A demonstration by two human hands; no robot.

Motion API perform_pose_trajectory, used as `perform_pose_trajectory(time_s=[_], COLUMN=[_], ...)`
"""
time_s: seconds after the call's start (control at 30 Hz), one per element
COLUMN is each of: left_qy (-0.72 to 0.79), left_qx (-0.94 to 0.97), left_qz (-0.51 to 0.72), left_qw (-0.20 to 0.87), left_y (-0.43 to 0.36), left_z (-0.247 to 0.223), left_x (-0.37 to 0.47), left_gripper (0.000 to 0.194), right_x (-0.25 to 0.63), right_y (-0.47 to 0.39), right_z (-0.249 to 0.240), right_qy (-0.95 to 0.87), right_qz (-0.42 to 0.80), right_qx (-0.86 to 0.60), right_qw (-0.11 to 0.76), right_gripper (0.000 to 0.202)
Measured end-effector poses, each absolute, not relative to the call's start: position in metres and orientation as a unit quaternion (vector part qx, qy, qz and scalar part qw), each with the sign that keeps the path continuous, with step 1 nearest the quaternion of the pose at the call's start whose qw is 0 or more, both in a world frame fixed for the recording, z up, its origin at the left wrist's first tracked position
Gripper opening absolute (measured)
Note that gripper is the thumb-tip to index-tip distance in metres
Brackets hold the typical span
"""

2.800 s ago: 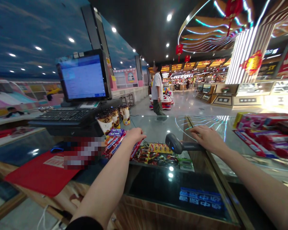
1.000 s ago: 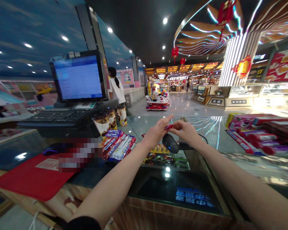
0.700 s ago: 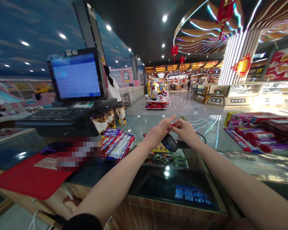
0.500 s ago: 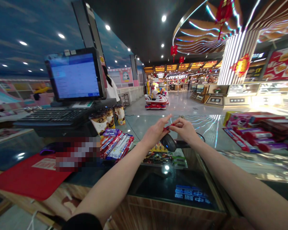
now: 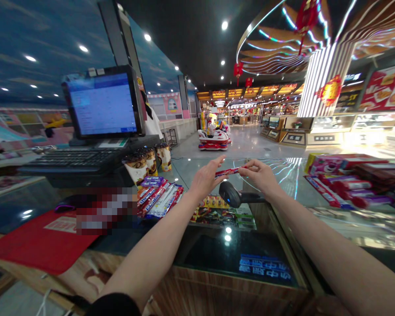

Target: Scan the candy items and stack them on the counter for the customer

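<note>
A slim red candy pack [image 5: 229, 171] is stretched between my two hands above the glass counter. My left hand [image 5: 206, 177] grips its left end, with some fingers raised. At the right end, the fingers of my right hand [image 5: 257, 174] pinch the pack. Just below it is a black handheld scanner [image 5: 230, 194] with a small blue light. To the left of my left hand, several candy packs in red, white and purple [image 5: 161, 199] are piled on the counter.
At the left are a monitor [image 5: 102, 105], a keyboard [image 5: 72, 158], several cups [image 5: 164, 157] and a red mat [image 5: 42, 245]. More candy packs and boxes [image 5: 358, 188] lie at the right. Packets [image 5: 222, 215] show beneath the scanner.
My hands have moved apart, my left hand slightly left and my right hand slightly right. More of the red pack now shows between them, and the scanner is less covered.
</note>
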State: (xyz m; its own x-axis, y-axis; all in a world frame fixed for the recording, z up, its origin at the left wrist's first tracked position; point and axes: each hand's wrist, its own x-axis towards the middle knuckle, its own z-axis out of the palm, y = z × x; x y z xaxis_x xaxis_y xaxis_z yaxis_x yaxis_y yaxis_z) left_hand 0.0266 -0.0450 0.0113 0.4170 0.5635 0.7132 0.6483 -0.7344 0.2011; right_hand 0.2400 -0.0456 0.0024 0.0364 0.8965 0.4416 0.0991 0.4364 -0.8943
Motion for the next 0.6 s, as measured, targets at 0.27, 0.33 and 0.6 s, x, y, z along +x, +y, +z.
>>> perform_pose_trajectory(time_s=[0.27,0.33,0.6], left_qy=[-0.393,-0.400,-0.419], left_qx=[-0.812,-0.804,-0.773], left_qz=[-0.430,-0.439,-0.472], left_qw=[0.034,0.025,-0.063], left_y=[-0.042,-0.041,-0.034], left_z=[0.014,0.015,0.012], left_x=[0.013,0.010,0.007], left_gripper=[0.065,0.063,0.038], right_x=[0.256,0.261,0.275], right_y=[-0.045,-0.044,-0.043], right_z=[0.004,0.004,0.003], right_qy=[-0.581,-0.571,-0.571], right_qz=[0.351,0.355,0.343], right_qx=[-0.388,-0.386,-0.381], right_qw=[0.623,0.631,0.641], right_gripper=[0.043,0.042,0.039])
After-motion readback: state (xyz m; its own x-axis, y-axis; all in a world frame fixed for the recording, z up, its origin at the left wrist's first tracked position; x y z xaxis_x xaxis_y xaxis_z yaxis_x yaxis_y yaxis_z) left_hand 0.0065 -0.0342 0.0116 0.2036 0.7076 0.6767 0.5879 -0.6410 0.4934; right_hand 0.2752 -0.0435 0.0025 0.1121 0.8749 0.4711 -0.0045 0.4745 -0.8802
